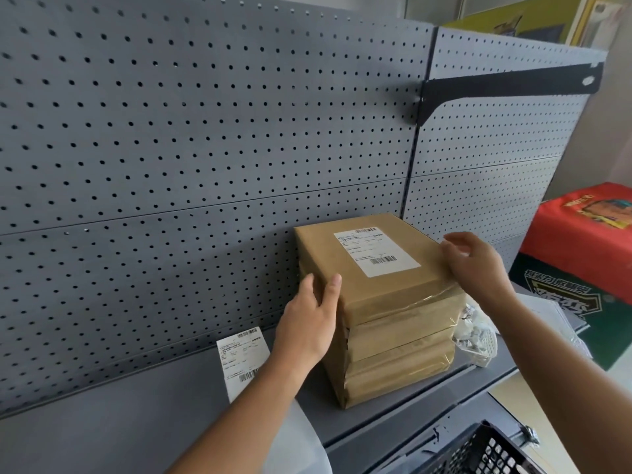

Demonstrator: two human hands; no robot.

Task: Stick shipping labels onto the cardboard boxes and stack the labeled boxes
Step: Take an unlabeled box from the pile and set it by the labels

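A stack of three brown cardboard boxes (396, 350) stands on the grey shelf (143, 419). The top box (345, 268) carries a white shipping label (376, 252) with barcodes. My left hand (309, 319) presses flat against the top box's left side, thumb on its upper edge. Resting on the box's right top edge is my right hand (475, 261), fingers spread. Both hands touch the box from opposite sides. A loose shipping label (241, 359) lies on the shelf left of the stack, partly hidden by my left forearm.
A grey pegboard wall (191, 138) rises behind the shelf, with a black bracket (506, 84) upper right. A clear bag of small parts (477, 331) lies right of the stack. A red and green carton (581, 254) stands at far right. A black plastic crate (489, 453) is bottom right.
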